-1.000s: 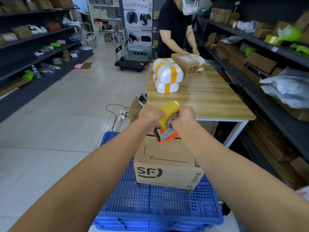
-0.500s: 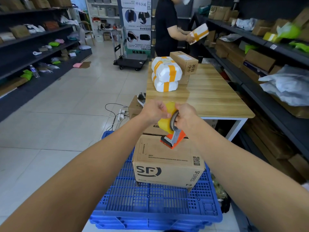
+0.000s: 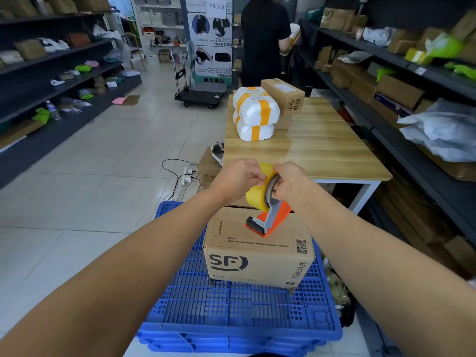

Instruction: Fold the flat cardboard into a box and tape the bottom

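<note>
Box (image 3: 257, 251) on blue crate (image 3: 231, 313) | left hand (image 3: 237, 177) pinches tape roll (image 3: 257, 199) | right hand (image 3: 288, 181) grips dispenser (image 3: 270, 222) | table edge (image 3: 347, 177) just beyond

Box (image 3: 257, 256) reads "SF", "SF EXPRESS"; far carton (image 3: 282, 95) perhaps "小心轻放".

The box (image 3: 257, 249) is brown cardboard with a black SF logo and small black print, on a blue grid-patterned crate (image 3: 239, 310). The tape (image 3: 258, 194) is yellow in an orange-and-grey dispenser (image 3: 270, 222). White parcels (image 3: 255, 114) banded in orange lie on a light wood-grain table (image 3: 322, 150).
</note>
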The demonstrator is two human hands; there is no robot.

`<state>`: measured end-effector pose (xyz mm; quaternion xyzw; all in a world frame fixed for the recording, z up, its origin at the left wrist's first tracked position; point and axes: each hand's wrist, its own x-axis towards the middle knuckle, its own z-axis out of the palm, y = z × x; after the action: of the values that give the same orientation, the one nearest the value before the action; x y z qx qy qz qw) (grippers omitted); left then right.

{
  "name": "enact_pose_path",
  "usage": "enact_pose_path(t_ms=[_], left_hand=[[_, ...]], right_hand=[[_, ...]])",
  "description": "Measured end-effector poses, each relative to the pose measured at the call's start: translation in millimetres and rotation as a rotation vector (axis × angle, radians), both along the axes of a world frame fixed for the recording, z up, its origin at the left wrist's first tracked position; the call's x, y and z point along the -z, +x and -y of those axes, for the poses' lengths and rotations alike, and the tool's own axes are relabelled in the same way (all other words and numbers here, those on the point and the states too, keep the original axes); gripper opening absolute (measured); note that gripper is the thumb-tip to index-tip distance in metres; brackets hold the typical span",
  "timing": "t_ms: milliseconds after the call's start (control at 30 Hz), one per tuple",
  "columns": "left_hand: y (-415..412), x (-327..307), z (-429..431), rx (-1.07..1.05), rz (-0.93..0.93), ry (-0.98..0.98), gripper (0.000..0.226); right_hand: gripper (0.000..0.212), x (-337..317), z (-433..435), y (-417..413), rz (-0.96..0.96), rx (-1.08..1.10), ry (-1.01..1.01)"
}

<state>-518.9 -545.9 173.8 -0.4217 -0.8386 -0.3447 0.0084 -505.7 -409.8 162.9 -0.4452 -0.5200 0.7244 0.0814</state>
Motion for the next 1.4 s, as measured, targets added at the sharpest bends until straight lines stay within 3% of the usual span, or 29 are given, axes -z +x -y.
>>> enact_pose_path(t_ms=[300, 600, 833, 933, 1033, 1100, 1300, 1400], left_hand=[[3, 5, 3, 0.013, 0.014, -0.014, 0.011], [4, 0, -2, 0.082, -0.140, -0.257, 0.013], [7, 2, -6, 0.077, -0.113, -0.332, 0.012], [8, 6, -5, -0.001, 0.072, -0.131, 0.013], [6, 7, -3, -0.065, 0.455, -0.026, 0.057], [6, 7, -3, -0.056, 0.669, -0.005, 0.072], [4, 8, -10, -0.188, 0.875, 0.075, 0.059], [1, 7, -8, -0.280, 0.970, 0.211, 0.031]], right_hand=[[0.014, 5, 3, 6, 0.056, -0.077, 0.032], [0.010, 7, 1, 11, 0.082, -0.176, 0.031], [0.009, 7, 2, 18, 0.078, -0.200, -0.067], [0.012, 4, -1, 22, 0.054, -0.219, -0.104], [0.017, -5, 0, 29, 0.054, -0.277, -0.113], [0.023, -13, 3, 34, 0.053, -0.316, -0.110], [0.036, -19, 6, 40, -0.026, -0.391, -0.120], [0.049, -17, 1, 34, -0.018, -0.545, 0.117]])
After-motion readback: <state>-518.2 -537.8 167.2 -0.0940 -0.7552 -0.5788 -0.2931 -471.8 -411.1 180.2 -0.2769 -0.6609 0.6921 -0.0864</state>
